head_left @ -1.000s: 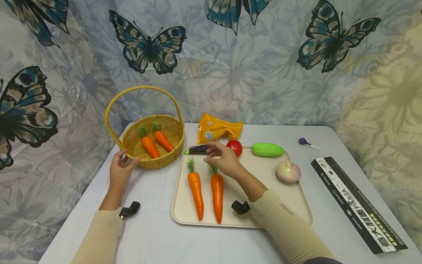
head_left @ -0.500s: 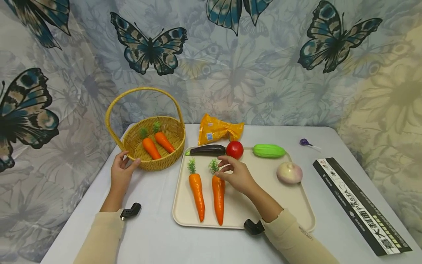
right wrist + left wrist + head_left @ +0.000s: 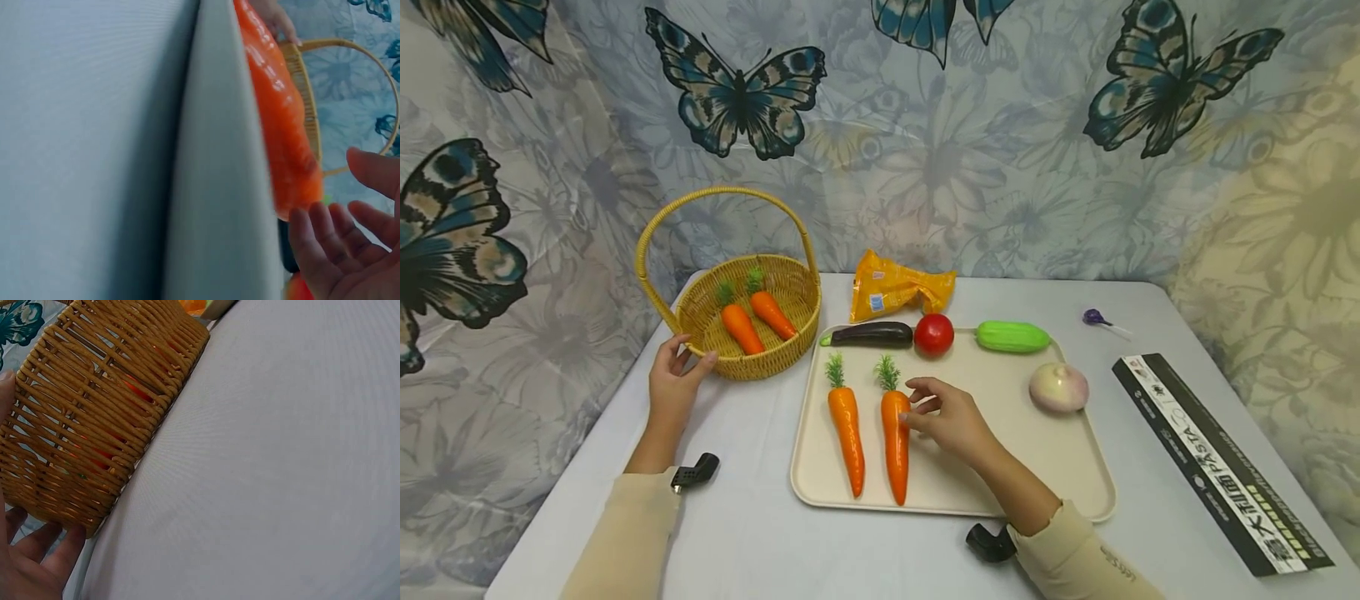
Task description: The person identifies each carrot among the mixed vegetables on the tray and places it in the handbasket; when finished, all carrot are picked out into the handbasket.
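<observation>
My left hand holds the near left side of a yellow wicker basket, thumb in front and fingers at the rim. In the left wrist view, fingertips touch the woven wall. Two orange carrots with green tops lie inside. Over a beige tray, my right hand hovers beside the right-hand carrot, fingers loosely bent with nothing between them. Its thumb overlaps the carrot's edge in the head view; contact cannot be told. Another carrot lies to the left on the tray.
Along the tray's back lie an eggplant, a red tomato-like ball and a green cucumber-like vegetable. An onion sits at right. Beyond are an orange packet, a purple lollipop and a long black pasta box.
My right hand has drawn back from above the eggplant towards me and down, to the right-hand carrot's side. My left hand has stayed at the basket.
</observation>
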{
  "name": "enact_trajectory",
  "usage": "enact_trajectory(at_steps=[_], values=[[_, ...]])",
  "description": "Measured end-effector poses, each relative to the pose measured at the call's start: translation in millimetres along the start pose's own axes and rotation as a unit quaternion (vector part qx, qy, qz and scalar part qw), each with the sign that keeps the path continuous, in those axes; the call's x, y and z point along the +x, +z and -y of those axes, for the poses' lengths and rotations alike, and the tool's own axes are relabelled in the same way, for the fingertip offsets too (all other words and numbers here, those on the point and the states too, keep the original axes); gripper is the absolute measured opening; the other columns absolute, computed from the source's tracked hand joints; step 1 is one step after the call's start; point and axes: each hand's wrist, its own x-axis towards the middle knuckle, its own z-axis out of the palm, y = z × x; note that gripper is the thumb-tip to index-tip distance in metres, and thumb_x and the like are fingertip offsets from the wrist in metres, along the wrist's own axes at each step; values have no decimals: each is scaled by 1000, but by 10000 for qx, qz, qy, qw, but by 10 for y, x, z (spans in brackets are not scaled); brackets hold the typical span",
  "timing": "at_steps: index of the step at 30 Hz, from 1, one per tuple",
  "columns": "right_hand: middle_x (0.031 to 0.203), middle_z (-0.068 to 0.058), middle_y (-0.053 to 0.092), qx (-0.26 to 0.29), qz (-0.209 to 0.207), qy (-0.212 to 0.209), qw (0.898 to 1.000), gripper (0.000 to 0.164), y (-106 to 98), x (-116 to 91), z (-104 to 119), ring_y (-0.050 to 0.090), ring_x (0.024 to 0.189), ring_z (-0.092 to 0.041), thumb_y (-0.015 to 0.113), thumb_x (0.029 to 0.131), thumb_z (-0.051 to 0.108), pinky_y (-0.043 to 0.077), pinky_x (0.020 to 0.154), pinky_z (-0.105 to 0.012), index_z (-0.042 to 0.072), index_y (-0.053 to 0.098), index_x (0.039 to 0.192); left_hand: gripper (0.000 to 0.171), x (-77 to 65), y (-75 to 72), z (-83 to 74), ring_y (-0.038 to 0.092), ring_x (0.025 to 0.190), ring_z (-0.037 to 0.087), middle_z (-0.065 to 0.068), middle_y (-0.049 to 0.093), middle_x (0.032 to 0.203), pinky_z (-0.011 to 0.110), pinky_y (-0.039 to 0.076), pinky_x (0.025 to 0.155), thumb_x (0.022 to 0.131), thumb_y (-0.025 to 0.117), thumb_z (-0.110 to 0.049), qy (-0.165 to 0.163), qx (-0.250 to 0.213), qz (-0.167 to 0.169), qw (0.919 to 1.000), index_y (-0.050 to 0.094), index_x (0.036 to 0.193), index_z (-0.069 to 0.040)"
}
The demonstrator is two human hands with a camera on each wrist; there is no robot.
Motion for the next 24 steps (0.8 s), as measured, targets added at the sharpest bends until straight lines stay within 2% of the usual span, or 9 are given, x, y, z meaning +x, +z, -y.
enact_trajectory(at_steps=[4,7,10,17,21,24], values=[[99,-2,63,-421,26,132,9990,53,48,3,-44,65,86,-16,86,74,14,55,63,-29,9,65,122,60,-5,13,-13,38,135,32,10,27,157,15,45,91,86,74,-4,-58,-11,28,10000,42,136,5],[98,-1,61,-888,173,64,9959,59,88,12,-55,62,81,-15,89,71,22,53,62,-29,10,63,123,59,-5,15,-19,38,135,30,10,26,157,15,45,92,86,74,-3,-96,-57,1,9999,43,135,4],[98,-1,60,-1131,389,121,9927,64,118,17,-38,58,73,-16,89,70,27,52,58,-30,11,61,126,59,-4,11,-21,38,135,29,9,25,157,15,45,93,86,74,-3,-157,-38,-16,9999,43,136,3],[85,-4,62,-1126,866,673,9876,70,143,54,36,60,59,-18,84,75,26,52,54,-32,11,51,135,62,8,2,-23,36,137,29,9,23,158,17,45,94,86,75,-6,-243,49,-21,9997,42,137,1],[78,-4,61,-1161,1017,802,9848,71,158,77,38,60,57,-19,81,76,25,52,53,-32,10,48,138,61,14,3,-29,36,137,28,9,23,158,17,44,95,86,75,-7,-281,126,-29,9995,43,138,0],[79,-4,62,-991,973,805,9870,70,143,82,33,60,58,-19,81,76,21,52,54,-31,10,49,137,61,14,6,-25,37,137,27,9,23,158,17,44,95,86,75,-7,-315,134,-14,9994,43,138,0]])
